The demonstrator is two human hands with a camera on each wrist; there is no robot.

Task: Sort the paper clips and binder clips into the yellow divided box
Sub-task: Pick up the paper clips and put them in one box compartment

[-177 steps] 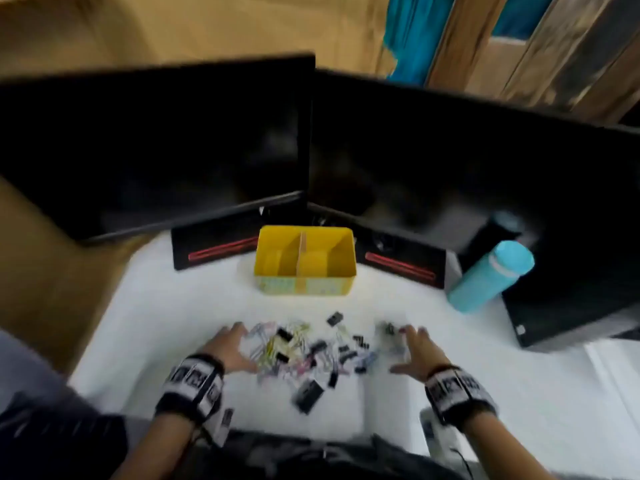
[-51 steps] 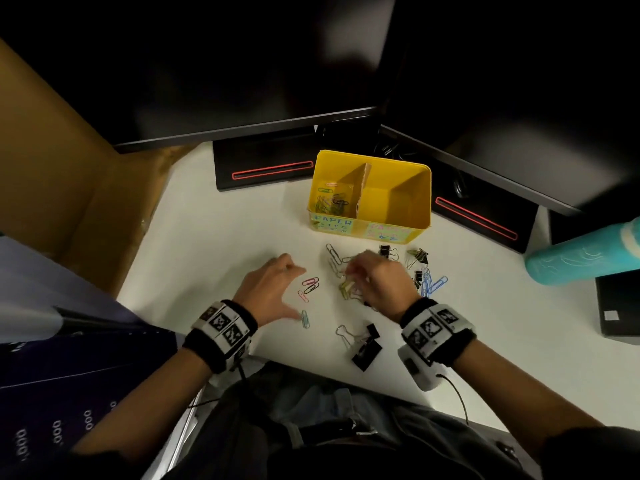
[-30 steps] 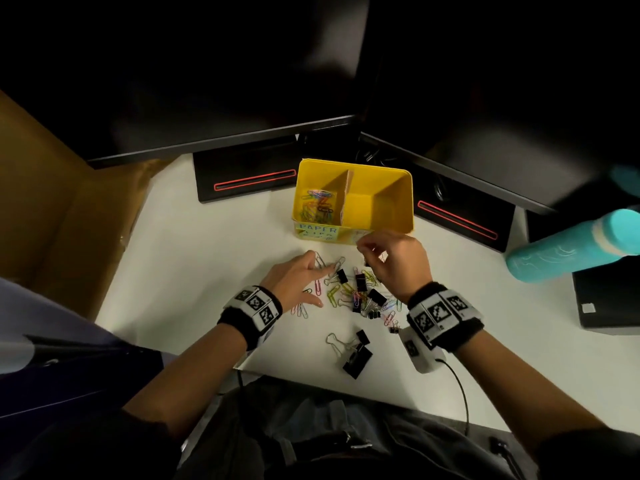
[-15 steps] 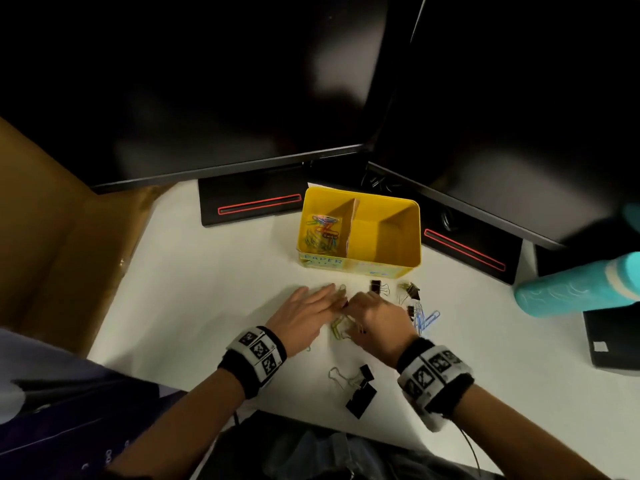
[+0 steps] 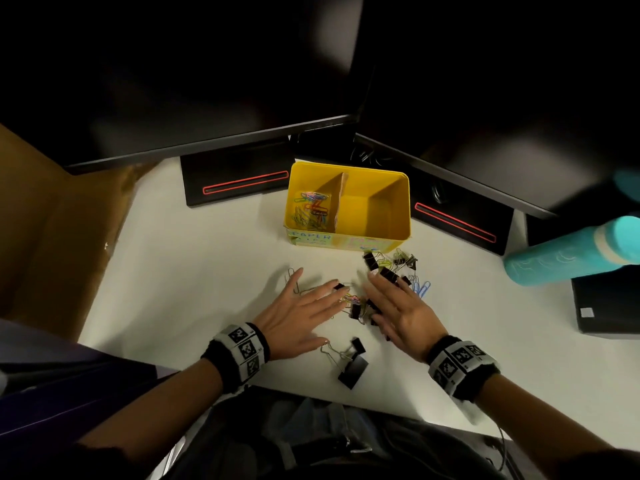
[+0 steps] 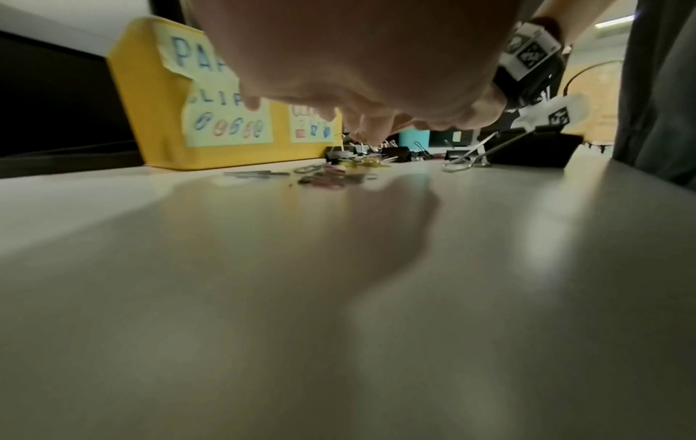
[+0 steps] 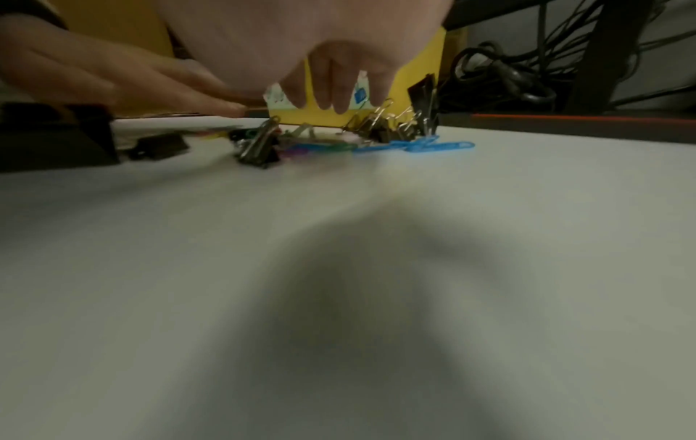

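The yellow divided box (image 5: 398,202) stands at the back of the white desk; its left compartment holds coloured paper clips (image 5: 311,211), its right one looks bare. My left hand (image 5: 301,306) lies flat with spread fingers over loose paper clips (image 6: 327,178). My right hand (image 5: 398,306) hovers flat, fingers straight, over a mixed heap of black binder clips (image 5: 384,268) and blue paper clips (image 7: 418,146). Neither hand holds anything. A large binder clip (image 5: 351,370) lies near the desk's front edge. Paper labels (image 6: 226,119) cover the box front.
Two dark monitors (image 5: 207,81) loom over the back of the desk, their bases (image 5: 239,183) flanking the box. A teal bottle (image 5: 568,251) lies at the right beside a black block (image 5: 609,306). A brown cardboard panel (image 5: 52,220) borders the left.
Both hands have flattened and spread apart over the clips; half a second ago they were close together with the right fingers curled. The heap now lies more gathered between and ahead of them.
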